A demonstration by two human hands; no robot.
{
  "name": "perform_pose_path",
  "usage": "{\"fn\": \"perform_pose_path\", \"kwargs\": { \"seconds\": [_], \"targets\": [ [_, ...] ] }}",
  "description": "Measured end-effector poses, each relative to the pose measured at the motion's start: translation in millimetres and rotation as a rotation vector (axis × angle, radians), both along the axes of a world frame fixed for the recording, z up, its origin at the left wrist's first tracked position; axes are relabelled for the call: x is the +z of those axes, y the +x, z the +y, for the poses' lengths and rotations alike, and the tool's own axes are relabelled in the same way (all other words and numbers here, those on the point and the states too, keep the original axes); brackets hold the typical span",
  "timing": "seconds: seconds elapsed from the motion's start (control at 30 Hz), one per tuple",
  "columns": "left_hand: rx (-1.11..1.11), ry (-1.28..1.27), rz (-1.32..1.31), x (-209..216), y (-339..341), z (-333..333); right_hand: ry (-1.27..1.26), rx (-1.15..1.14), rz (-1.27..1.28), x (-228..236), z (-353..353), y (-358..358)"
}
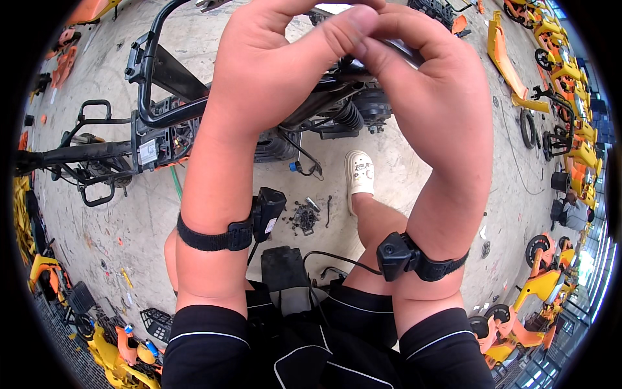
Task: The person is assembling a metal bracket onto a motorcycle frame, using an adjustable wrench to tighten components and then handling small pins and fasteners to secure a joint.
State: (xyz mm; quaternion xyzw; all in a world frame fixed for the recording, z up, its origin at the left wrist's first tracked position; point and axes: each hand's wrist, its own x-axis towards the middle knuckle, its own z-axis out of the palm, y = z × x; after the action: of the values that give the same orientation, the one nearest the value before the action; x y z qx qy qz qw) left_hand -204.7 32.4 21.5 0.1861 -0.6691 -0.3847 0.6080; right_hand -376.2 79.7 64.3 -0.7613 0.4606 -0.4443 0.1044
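Observation:
My left hand (pixel 269 71) and my right hand (pixel 444 84) meet at the top of the head view, above a stripped black scooter frame (pixel 175 117). Both are closed, thumbs and fingers drawn together close to each other. Whatever lies between the fingertips is hidden, and some of the left fingers run past the upper edge. Beneath the hands show a black coil-spring shock absorber (pixel 350 120) and a dark round wheel or hub part (pixel 374 107). A loose cable with a blue connector (pixel 295 166) hangs below the frame.
A small heap of dark screws (pixel 304 219) lies on the concrete floor before me, with a thin metal rod (pixel 329 211) beside it. Another black frame (pixel 71 155) stands at left. Orange panels (pixel 508 65), a loose tyre (pixel 528 128) and yellow-orange scooters (pixel 544 285) line the right.

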Motion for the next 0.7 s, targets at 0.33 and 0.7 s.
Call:
{"fn": "perform_pose_path", "kwargs": {
  "seconds": [0.33, 0.7],
  "targets": [
    [0.041, 0.088, -0.069, 0, 5, 7, 0.09, -0.048, -0.009, 13, 3, 6],
    [-0.003, 0.048, -0.049, -6, 6, -2, -0.062, 0.05, 0.015, 3, -1, 1]
  ]
}}
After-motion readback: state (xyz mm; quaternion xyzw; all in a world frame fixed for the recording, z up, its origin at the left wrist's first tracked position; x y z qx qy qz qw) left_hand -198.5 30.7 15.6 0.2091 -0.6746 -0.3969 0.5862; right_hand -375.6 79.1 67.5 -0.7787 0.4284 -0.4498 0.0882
